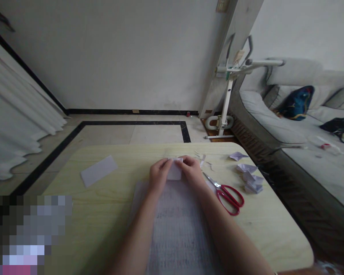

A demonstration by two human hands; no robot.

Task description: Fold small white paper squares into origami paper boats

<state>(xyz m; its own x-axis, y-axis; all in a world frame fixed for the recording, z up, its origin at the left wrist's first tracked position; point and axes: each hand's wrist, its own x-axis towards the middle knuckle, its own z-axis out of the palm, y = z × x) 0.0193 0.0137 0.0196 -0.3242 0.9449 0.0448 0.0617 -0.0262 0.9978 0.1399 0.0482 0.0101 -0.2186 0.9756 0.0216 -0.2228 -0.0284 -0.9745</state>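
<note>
Both my hands pinch a small piece of white paper [174, 172] at its upper edge, above the far side of the table. My left hand [159, 173] grips its left corner with thumb and fingers closed. On the other corner, my right hand [190, 170] is closed in the same way. Beneath my forearms lies a large sheet with faint writing [177, 229]. Red-handled scissors [227, 196] rest to the right of my right hand, blades pointing toward it. Thin paper scraps [203, 160] lie just beyond the blades.
Several folded paper shapes [250, 179] sit along the right side of the pale wooden table [275, 236]. A flat white paper strip [99, 170] lies at the left. Past the table stand a white exercise machine [226, 103] and a grey sofa [298, 133].
</note>
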